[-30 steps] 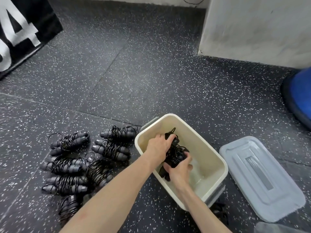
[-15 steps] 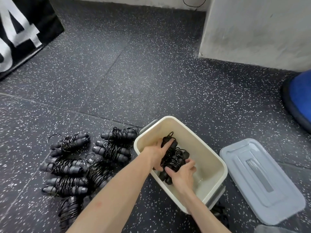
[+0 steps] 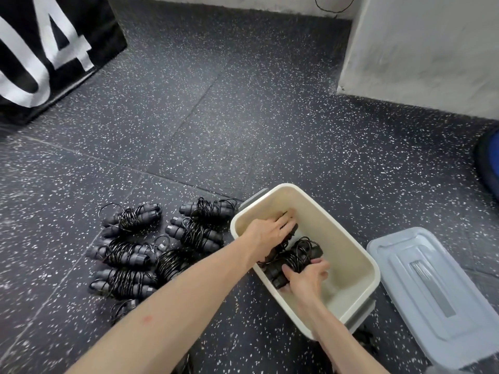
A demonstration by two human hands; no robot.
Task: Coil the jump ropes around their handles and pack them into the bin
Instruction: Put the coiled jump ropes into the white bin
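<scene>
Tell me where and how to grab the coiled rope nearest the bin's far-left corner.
Grip the black coiled jump rope bundle across its wrapped middle, coming from above. It lies flat on the speckled floor, both handles side by side, so fingers can close around the cord-wound waist. This is a judgement.

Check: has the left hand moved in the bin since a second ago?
Yes. The left hand has gone deeper into the bin, toward its far end, resting flatter on the coiled ropes.
</scene>
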